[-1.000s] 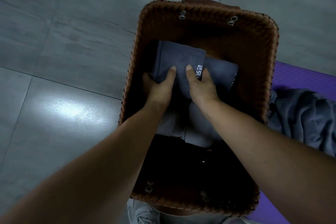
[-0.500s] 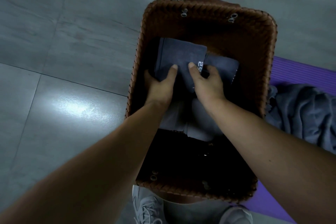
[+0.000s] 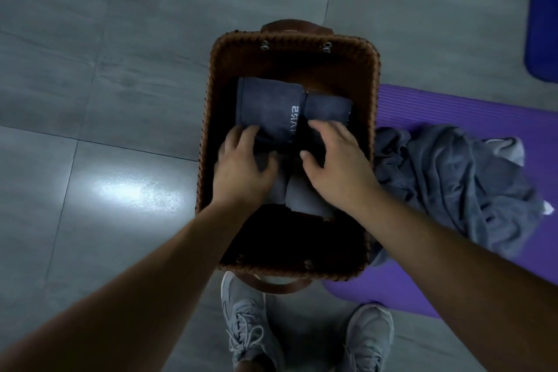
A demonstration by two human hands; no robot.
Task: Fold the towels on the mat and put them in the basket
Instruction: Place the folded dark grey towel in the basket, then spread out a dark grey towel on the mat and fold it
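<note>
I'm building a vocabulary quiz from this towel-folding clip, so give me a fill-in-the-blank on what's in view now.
1. The left hand and right hand both reach into the brown woven ___.
2. The unfolded towel lies on the ___ mat.
3. That unfolded towel lies on the person's ___ side.

Missing words: basket; purple; right.

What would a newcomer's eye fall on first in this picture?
First come the two hands in the middle: the left hand and the right hand rest on folded towels inside the brown basket. Next, a loose grey towel lies crumpled on the purple mat, to the right of the basket.
</note>
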